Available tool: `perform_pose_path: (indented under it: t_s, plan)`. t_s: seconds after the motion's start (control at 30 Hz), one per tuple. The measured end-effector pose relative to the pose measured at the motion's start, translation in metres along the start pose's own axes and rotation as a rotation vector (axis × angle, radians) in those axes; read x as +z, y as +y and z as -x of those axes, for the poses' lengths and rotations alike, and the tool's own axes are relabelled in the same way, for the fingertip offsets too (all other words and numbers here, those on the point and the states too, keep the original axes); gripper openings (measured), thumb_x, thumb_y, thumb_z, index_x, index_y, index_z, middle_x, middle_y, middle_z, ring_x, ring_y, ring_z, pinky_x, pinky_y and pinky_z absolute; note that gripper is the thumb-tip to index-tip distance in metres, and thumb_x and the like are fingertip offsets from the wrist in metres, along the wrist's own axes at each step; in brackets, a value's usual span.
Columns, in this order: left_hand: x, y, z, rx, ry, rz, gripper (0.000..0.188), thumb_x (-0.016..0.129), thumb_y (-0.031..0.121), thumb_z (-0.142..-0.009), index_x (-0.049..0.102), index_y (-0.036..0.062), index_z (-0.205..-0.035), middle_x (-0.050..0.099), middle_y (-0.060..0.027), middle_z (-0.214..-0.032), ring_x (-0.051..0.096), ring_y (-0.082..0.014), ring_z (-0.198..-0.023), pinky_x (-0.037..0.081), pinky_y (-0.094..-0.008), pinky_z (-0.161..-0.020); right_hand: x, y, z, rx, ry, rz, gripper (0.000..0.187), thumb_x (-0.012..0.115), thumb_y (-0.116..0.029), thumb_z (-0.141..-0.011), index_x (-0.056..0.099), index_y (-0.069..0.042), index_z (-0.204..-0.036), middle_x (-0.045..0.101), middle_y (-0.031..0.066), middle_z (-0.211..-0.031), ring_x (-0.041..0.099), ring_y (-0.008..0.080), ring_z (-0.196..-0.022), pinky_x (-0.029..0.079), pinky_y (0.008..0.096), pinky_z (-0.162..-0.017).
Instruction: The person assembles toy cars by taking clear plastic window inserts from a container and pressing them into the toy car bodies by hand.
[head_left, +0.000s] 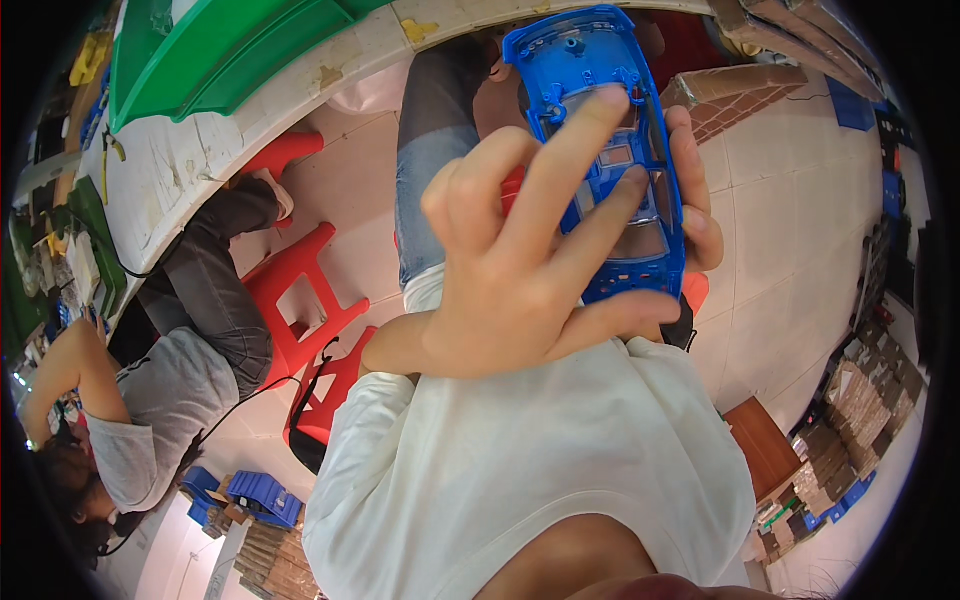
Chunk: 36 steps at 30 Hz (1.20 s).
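A blue plastic toy car body shell (585, 70) is held up in front of me, its hollow inside facing me. Clear window parts (640, 243) sit within it. My right hand (692, 185) grips the shell along its right side, fingertips over the edge and the palm hidden behind. Across the front reaches my left hand (530, 255), its fingers spread. Two of its fingertips touch the inside of the shell, and the thumb lies by the lower end.
A white worktable (170, 190) carries a green bin (230, 60) and pliers (110, 155). Red stools (300, 290) stand left of me. A co-worker in a grey shirt (165, 400) sits at the left. Cardboard boxes (740, 95) are at the upper right.
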<state>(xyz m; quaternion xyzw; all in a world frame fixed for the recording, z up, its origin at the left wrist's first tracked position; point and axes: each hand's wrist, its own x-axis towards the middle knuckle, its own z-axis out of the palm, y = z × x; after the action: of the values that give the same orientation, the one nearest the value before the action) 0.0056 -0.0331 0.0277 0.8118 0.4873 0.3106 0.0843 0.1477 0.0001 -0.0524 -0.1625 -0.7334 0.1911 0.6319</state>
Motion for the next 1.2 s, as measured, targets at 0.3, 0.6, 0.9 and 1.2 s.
perform_pose_path:
  t_s: [0.3,0.6,0.9,1.2]
  plan:
    - [0.012,-0.023,-0.006,-0.617,0.027,1.424,0.043,0.055,0.007,-0.078,0.036,0.0019,-0.117,0.05,-0.0086,-0.103,0.049,-0.0142,-0.091,0.041,-0.0268,-0.078,0.044,-0.025,0.0,0.623,0.161,0.152,0.067,0.053,-0.041,-0.075,0.028,-0.01,-0.128,0.028,0.0093,-0.135,0.029,0.0193,-0.122,0.028,0.0321,-0.098]
    - [0.03,-0.073,-0.006,-0.558,0.302,0.861,0.011,0.047,0.003,-0.082,0.045,0.0006,-0.092,0.056,-0.0066,-0.079,0.052,-0.0101,-0.068,0.042,-0.0224,-0.06,0.035,-0.014,-0.022,0.858,-0.002,-0.384,0.068,0.068,-0.023,-0.067,0.033,0.003,-0.118,0.045,0.0167,-0.111,0.046,0.0224,-0.103,0.035,0.0314,-0.088]
    - [0.046,-0.06,0.0,-0.439,0.203,0.56,0.013,0.052,0.008,-0.083,0.044,0.0002,-0.09,0.054,-0.0061,-0.076,0.048,-0.0087,-0.065,0.039,-0.0207,-0.055,0.05,-0.002,-0.028,0.93,0.06,0.171,0.014,0.052,-0.011,-0.078,0.049,0.002,-0.073,0.047,0.0123,-0.052,0.046,0.0194,-0.046,0.034,0.031,-0.046]
    - [0.048,-0.06,0.001,-0.373,0.181,0.541,0.014,0.052,0.007,-0.082,0.044,0.0001,-0.09,0.056,-0.0085,-0.077,0.049,-0.0103,-0.066,0.039,-0.023,-0.055,0.05,-0.004,-0.025,0.92,0.118,0.185,0.01,0.051,-0.008,-0.077,0.046,0.0,-0.075,0.049,0.0134,-0.057,0.046,0.0222,-0.047,0.035,0.0302,-0.046]
